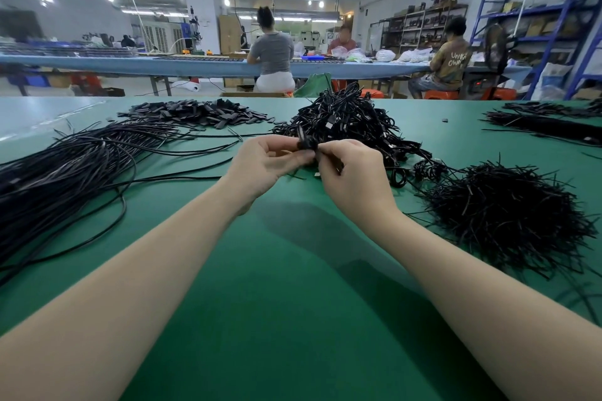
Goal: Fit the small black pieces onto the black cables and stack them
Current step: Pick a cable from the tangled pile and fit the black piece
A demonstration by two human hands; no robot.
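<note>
Both hands, left (260, 163) and right (350, 169), pinch one piece (306, 144) mid-tabletop (293, 270); keep your fingers tight, seat it squarely on its cable.

Green table (293, 270). Frame centre: left hand (260, 166) and right hand (351, 176) pinching a small black piece (306, 143). Left: loose black cables (81, 159). Upper centre: finished cable stack (351, 117). Right: short black strips (505, 212).

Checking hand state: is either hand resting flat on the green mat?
No: both hands, left and right, pinch a small black piece above the mat.
</note>
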